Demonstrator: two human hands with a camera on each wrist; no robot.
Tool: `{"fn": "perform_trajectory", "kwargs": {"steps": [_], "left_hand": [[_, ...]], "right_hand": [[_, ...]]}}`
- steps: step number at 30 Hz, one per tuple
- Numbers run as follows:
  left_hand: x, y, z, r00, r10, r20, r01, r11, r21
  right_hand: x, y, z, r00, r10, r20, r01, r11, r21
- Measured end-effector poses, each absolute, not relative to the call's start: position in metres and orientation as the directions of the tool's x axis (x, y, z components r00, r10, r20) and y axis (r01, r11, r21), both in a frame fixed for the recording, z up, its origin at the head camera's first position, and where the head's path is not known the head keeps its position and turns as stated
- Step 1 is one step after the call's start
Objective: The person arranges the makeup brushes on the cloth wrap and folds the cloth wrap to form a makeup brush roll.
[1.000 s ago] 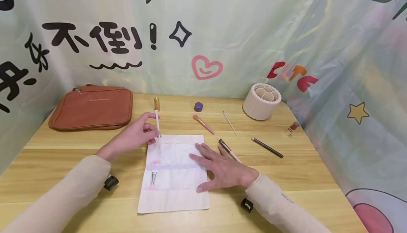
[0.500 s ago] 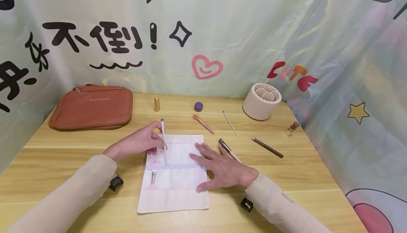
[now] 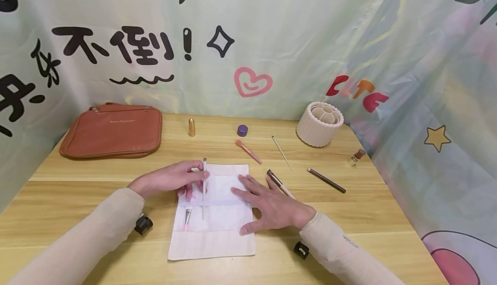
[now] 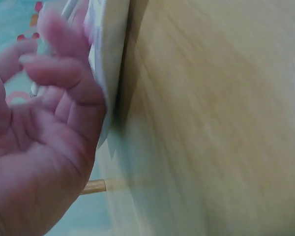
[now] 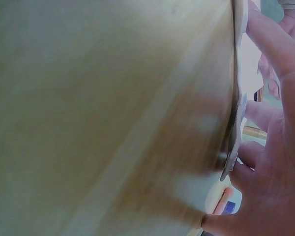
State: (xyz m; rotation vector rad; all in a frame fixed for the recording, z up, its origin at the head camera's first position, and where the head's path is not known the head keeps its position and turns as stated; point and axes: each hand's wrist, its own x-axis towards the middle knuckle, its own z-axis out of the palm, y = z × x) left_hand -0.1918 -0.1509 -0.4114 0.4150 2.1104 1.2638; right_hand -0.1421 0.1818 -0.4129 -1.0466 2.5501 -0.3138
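Observation:
A pale cloth brush roll (image 3: pixel 211 246) lies flat on the wooden table, with a sheer band across its middle. My left hand (image 3: pixel 171 179) pinches a thin white makeup brush (image 3: pixel 204 192) over its left half, dark tip up. The brush's lower end overlaps the part below the band. A pink-handled makeup brush (image 3: pixel 188 216) sits in the roll farther left. My right hand (image 3: pixel 277 205) rests with fingers spread on the roll's right edge; the right wrist view shows these fingers (image 5: pixel 258 115) along the cloth edge. In the left wrist view, fingers partly hide the white brush (image 4: pixel 69 9).
A brown zip bag (image 3: pixel 112 134) lies at back left, near a gold tube (image 3: pixel 192 128). Behind the roll are a purple lid (image 3: pixel 242 130) and a pink brush (image 3: pixel 249 152). Rightward are several brushes, a ribbed holder (image 3: pixel 316 129) and a small brown-capped bottle (image 3: pixel 356 157).
My left hand has brought the white brush down and slightly right, so its lower end now reaches past the sheer band. The right hand has stayed in place.

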Motion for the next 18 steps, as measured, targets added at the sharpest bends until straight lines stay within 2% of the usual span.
{"fn": "perform_trajectory", "kwargs": {"steps": [5,13,18], "left_hand": [[-0.193,-0.148,-0.413,-0.792,0.520,-0.319,-0.039,0.479,0.877],[-0.185,-0.143,-0.416,-0.746,0.589,-0.311,0.012,0.478,0.878],[-0.181,-0.141,-0.415,-0.741,0.603,-0.296,0.063,0.501,0.863]], "right_hand": [[-0.142,0.182,-0.415,-0.658,-0.713,-0.243,-0.631,0.698,-0.339],[-0.142,0.182,-0.415,-0.658,-0.708,-0.256,-0.629,0.704,-0.331],[-0.143,0.182,-0.414,-0.655,-0.715,-0.245,-0.634,0.697,-0.336]]}}
